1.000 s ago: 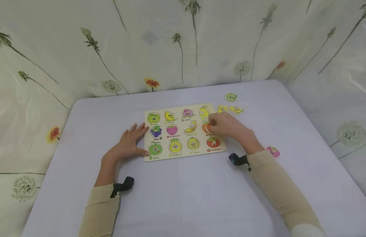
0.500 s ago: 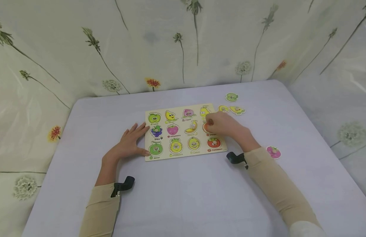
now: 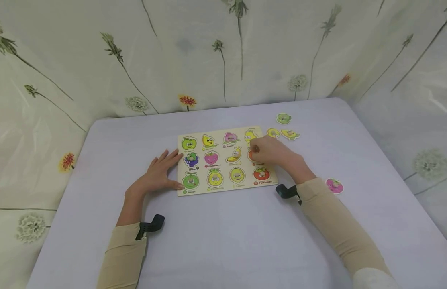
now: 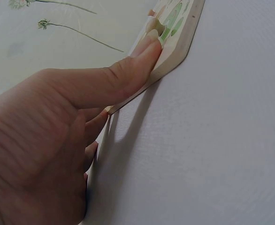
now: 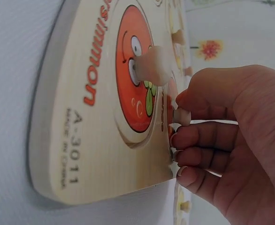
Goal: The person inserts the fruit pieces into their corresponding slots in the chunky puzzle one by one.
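A wooden peg puzzle board (image 3: 209, 192) with fruit pieces lies on the table. My left hand (image 3: 157, 174) rests at its left edge with fingers spread, the thumb (image 4: 147, 51) lying on the corner by the melon piece (image 3: 190, 181). My right hand (image 3: 272, 151) is over the board's right side, pinching the knob (image 5: 181, 116) of an orange fruit piece (image 3: 250, 155) between thumb and fingertips. Most of that piece is hidden behind the hand. Close by is the red persimmon piece (image 5: 128, 101) with its wooden knob, sitting in its recess.
Beyond the board's right end lie loose pieces: a green one (image 3: 283, 118) and two yellow ones, one (image 3: 290, 134) beside the other. A pink-purple piece (image 3: 334, 186) lies by the right sleeve (image 3: 339, 220). Flowered sheeting (image 3: 172, 60) rises behind the white-covered table (image 3: 223, 241).
My right hand has shifted slightly left over the board, covering more of the orange piece. My left hand stays at the board's left edge.
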### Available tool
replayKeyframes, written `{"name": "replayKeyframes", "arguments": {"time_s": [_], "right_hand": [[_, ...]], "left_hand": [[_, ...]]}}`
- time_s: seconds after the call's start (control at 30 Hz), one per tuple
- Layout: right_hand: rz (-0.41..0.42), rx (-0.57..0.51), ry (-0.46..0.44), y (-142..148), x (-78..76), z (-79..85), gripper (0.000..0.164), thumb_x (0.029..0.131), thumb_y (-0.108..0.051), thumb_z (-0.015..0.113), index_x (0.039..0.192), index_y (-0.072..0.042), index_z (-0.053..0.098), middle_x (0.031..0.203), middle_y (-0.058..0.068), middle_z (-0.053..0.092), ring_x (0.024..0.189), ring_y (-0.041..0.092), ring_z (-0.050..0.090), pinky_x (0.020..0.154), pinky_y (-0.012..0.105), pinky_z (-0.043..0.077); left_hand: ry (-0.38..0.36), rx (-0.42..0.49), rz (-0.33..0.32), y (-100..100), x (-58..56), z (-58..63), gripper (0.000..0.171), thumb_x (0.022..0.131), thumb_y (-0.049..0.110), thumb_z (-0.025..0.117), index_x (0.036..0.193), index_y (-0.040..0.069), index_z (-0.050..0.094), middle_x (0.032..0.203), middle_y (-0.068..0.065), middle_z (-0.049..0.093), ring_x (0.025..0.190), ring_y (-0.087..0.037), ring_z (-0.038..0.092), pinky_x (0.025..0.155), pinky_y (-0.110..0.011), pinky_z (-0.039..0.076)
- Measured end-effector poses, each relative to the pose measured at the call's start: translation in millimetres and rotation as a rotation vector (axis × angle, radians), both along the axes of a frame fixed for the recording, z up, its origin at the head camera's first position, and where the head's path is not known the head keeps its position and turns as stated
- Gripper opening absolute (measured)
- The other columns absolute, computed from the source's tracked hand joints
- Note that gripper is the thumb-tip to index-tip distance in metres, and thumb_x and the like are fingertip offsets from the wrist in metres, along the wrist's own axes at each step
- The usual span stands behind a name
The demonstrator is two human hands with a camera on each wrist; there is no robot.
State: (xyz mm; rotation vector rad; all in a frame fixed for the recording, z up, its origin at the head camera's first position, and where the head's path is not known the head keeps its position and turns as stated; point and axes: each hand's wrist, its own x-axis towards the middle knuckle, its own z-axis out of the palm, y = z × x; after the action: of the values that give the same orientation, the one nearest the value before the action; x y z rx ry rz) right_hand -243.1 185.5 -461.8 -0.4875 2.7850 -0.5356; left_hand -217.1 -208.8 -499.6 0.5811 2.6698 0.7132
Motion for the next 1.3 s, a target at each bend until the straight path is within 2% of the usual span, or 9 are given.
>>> {"name": "replayKeyframes", "arguments": {"time_s": [0.27, 0.53, 0.77, 0.93, 1.13, 1.3], "right_hand": [[0.0, -0.001, 0.018, 1, -2.6, -5.0, 0.008, 0.087, -0.016, 0.061, 0.08, -0.014, 0.059, 0.071, 0.002, 0.058, 0.062, 0.016, 0.05, 0.058, 0.028, 0.037], [-0.016, -0.024, -0.005, 4, -3.8, -8.8, 0.01, 0.088, -0.02, 0.061, 0.079, -0.015, 0.059, 0.072, 0.002, 0.059, 0.065, 0.017, 0.051, 0.059, 0.029, 0.038], [-0.044, -0.01, -0.025, 9, -0.1, -5.8, 0.006, 0.088, -0.021, 0.062, 0.089, -0.015, 0.063, 0.083, 0.004, 0.063, 0.076, 0.02, 0.054, 0.065, 0.03, 0.042], [-0.064, 0.01, -0.037, 12, 4.3, -3.1, 0.01, 0.092, -0.023, 0.064, 0.096, -0.014, 0.064, 0.091, 0.005, 0.066, 0.081, 0.022, 0.056, 0.07, 0.032, 0.045], [-0.063, 0.032, -0.026, 19, 8.0, -5.7, 0.011, 0.093, -0.025, 0.062, 0.093, -0.014, 0.063, 0.087, 0.005, 0.064, 0.079, 0.021, 0.054, 0.067, 0.032, 0.043], [-0.062, 0.031, -0.015, 26, 13.6, -3.8, 0.009, 0.089, -0.018, 0.06, 0.095, -0.013, 0.065, 0.089, 0.006, 0.065, 0.079, 0.022, 0.054, 0.067, 0.031, 0.042]], "left_hand": [[0.011, -0.002, -0.003, -1, -1.2, -1.9, 0.114, 0.068, 0.053, 0.085, 0.159, 0.022, 0.025, 0.169, -0.001, 0.012, 0.157, -0.033, -0.003, 0.125, -0.059, -0.003], [0.002, 0.006, -0.002, -1, -0.7, -0.1, 0.114, 0.068, 0.051, 0.086, 0.159, 0.021, 0.025, 0.169, -0.002, 0.012, 0.157, -0.033, -0.003, 0.125, -0.059, -0.003], [0.006, 0.006, -0.003, -1, 0.0, 0.3, 0.114, 0.067, 0.051, 0.086, 0.159, 0.021, 0.025, 0.169, -0.002, 0.012, 0.157, -0.033, -0.003, 0.125, -0.059, -0.003], [0.006, -0.001, -0.005, -1, -0.8, -1.6, 0.114, 0.067, 0.053, 0.085, 0.159, 0.022, 0.025, 0.169, -0.001, 0.012, 0.157, -0.033, -0.003, 0.125, -0.059, -0.003], [0.013, -0.005, -0.005, -1, -1.3, -4.7, 0.115, 0.067, 0.053, 0.085, 0.159, 0.021, 0.025, 0.169, -0.002, 0.012, 0.157, -0.033, -0.002, 0.125, -0.059, -0.002], [0.023, -0.01, -0.008, -1, -1.8, -6.6, 0.115, 0.067, 0.054, 0.085, 0.159, 0.022, 0.025, 0.169, -0.002, 0.012, 0.157, -0.033, -0.002, 0.125, -0.059, -0.002]]}}
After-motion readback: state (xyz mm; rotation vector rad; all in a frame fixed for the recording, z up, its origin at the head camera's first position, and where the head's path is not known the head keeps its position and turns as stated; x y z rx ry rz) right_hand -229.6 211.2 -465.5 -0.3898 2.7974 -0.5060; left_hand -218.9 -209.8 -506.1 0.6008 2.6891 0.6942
